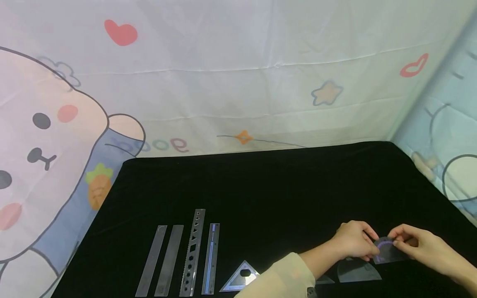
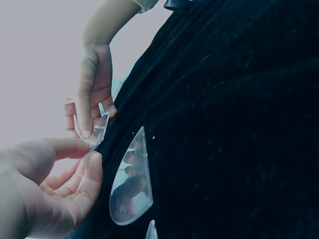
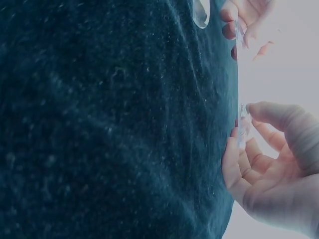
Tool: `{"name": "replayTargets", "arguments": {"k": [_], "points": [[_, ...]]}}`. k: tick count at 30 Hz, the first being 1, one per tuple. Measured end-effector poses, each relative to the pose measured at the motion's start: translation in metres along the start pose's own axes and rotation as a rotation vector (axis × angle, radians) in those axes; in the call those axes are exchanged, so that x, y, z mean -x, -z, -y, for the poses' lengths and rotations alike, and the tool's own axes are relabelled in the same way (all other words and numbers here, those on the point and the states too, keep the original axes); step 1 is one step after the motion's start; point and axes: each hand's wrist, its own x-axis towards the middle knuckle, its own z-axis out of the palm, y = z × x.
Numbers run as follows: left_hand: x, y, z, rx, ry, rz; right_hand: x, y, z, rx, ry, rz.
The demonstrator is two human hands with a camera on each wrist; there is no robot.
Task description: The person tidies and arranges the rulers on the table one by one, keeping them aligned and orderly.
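A clear half-round protractor (image 1: pixel 391 253) is held up between both hands, just over the black cloth at the right. My left hand (image 1: pixel 355 240) pinches its left end between thumb and fingers. At the other end, the thumb and fingers of my right hand (image 1: pixel 425 247) grip it too. In the right wrist view the protractor (image 3: pixel 241 74) appears almost edge-on. A second clear protractor (image 1: pixel 359 272) lies flat on the cloth below the left hand, and the left wrist view also shows this protractor (image 2: pixel 132 184).
Left of the hands lies a clear set square (image 1: pixel 234 281), partly behind the left sleeve (image 1: pixel 285 277). Farther left are a narrow clear ruler (image 1: pixel 211 258), a ruler with cut-out shapes (image 1: pixel 192 252) and two plain grey strips (image 1: pixel 169 260). A printed curtain (image 1: pixel 231 82) hangs behind the black-covered table (image 1: pixel 279 186).
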Motion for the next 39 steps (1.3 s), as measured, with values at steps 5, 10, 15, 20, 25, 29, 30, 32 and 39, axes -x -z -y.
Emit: {"name": "replayTargets", "arguments": {"k": [5,10,15,20,25,29,30,32,39], "points": [[0.000,-0.006,-0.001,-0.033,0.007,-0.004,0.002,-0.001,-0.005,0.032,0.028,-0.027],[-0.002,-0.011,-0.002,-0.159,-0.035,-0.008,0.005,0.000,-0.009,0.063,0.037,-0.047],[-0.005,-0.014,-0.002,-0.308,-0.102,0.009,0.009,0.000,-0.013,0.080,0.049,-0.076],[-0.007,-0.017,-0.003,-0.419,-0.132,0.025,0.012,-0.001,-0.017,0.094,0.055,-0.098],[-0.010,-0.021,-0.004,-0.528,-0.155,0.033,0.014,-0.002,-0.022,0.112,0.072,-0.120],[-0.011,-0.025,-0.005,-0.607,-0.172,0.037,0.017,-0.004,-0.026,0.121,0.105,-0.146],[-0.011,-0.026,-0.005,-0.629,-0.175,0.036,0.017,-0.004,-0.027,0.122,0.106,-0.147],[-0.012,-0.028,-0.006,-0.677,-0.178,0.028,0.018,-0.004,-0.029,0.124,0.095,-0.141],[-0.013,-0.034,-0.004,-0.770,-0.204,0.028,0.021,-0.006,-0.034,0.127,0.081,-0.134]]}}
